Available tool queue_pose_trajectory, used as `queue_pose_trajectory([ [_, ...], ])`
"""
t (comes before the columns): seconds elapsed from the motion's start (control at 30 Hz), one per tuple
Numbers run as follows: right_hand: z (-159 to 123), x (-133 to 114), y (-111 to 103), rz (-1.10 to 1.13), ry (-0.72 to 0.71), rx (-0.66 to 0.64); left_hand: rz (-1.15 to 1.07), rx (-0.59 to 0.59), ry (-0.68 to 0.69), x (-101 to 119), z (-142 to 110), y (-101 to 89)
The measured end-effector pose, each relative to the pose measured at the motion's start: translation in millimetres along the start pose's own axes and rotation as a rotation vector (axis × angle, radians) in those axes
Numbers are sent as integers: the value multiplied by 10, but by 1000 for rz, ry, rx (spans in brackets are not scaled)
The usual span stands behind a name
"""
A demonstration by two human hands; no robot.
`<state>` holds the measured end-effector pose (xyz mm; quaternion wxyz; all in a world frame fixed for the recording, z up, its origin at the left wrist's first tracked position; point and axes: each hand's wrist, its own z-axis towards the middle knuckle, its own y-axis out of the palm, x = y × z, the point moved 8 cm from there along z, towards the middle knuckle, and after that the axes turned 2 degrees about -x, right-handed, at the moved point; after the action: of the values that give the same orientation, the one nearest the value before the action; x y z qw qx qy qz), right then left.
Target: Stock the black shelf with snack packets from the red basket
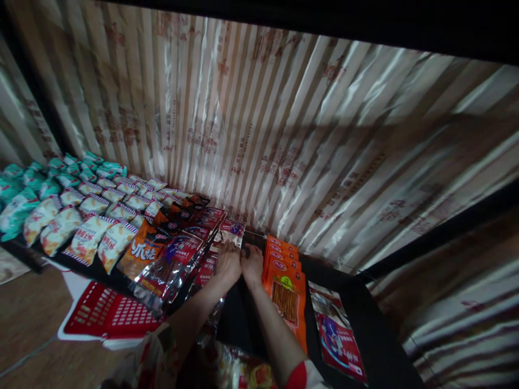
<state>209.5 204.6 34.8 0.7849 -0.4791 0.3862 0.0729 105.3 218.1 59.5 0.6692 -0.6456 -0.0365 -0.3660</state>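
At the back of the black shelf, my left hand is closed on the edge of a maroon and silver snack packet that lies in a row of similar packets. Close beside it, my right hand has its fingers curled inward; what they hold, if anything, is too dim to make out. Just right of that hand lies an overlapping row of orange snack packets with brown sticks showing through. On the left, the row of maroon packets overlaps toward the shelf's front edge.
Orange and black packets, white chip bags and green bags fill the left side. A single maroon packet lies on the black shelf to the right. Below stands a red basket. Crinkled striped sheeting hangs behind.
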Motion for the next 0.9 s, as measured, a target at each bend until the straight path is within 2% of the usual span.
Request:
queue_pose_trajectory([
  [0.27, -384, 131, -338, 33, -9, 9, -62, -59, 73, 320, -416, 141],
  [0.67, -1447, 515, -895, 53, -35, 50, -203, -161, 192, 727, -1467, 492],
  [0.8, -1831, 670, -978, 65, -34, 26, -171, -233, 212, 738, -1811, 742],
  [0.9, -2119, 884, -875, -36, 50, -104, -87, -396, 186, 610, -2097, 1095],
])
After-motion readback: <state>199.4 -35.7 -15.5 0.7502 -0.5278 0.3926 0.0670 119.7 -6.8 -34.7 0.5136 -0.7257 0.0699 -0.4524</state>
